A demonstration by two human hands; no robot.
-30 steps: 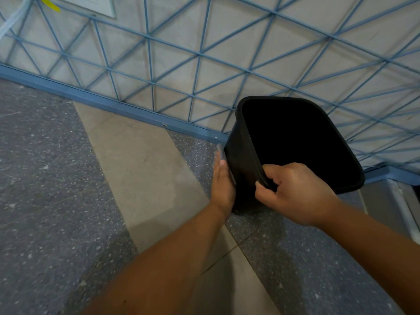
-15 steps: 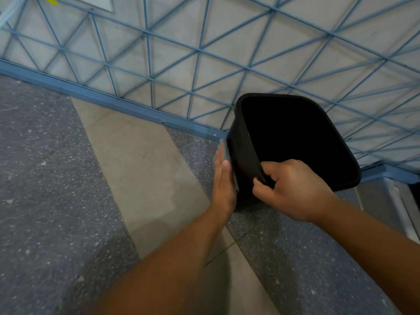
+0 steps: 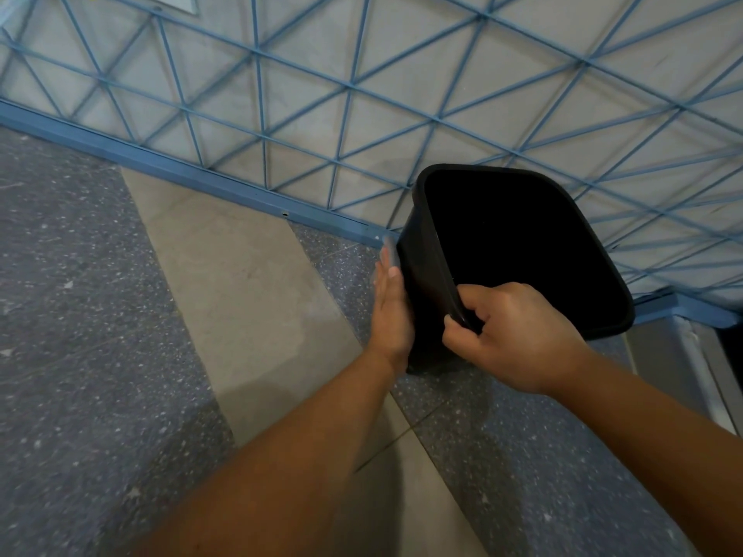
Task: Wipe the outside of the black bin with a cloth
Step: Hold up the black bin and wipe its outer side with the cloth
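The black bin (image 3: 426, 275) stands on the floor by the wall, its open top facing me. My right hand (image 3: 510, 335) grips its near rim, fingers hooked inside. My left hand (image 3: 392, 311) lies flat against the bin's left outer side and presses a grey cloth (image 3: 390, 251) to it. Only a strip of the cloth shows past my fingertips; the rest is hidden under the palm.
A wall with a blue triangular grid (image 3: 349, 94) and a blue skirting strip (image 3: 181, 170) runs behind the bin. The floor has grey speckled tiles (image 3: 80, 315) and a beige band (image 3: 241, 283). A metal frame (image 3: 691, 363) stands at the right.
My left hand has slid the cloth up and away along the bin's left side. My right hand keeps its grip on the rim.
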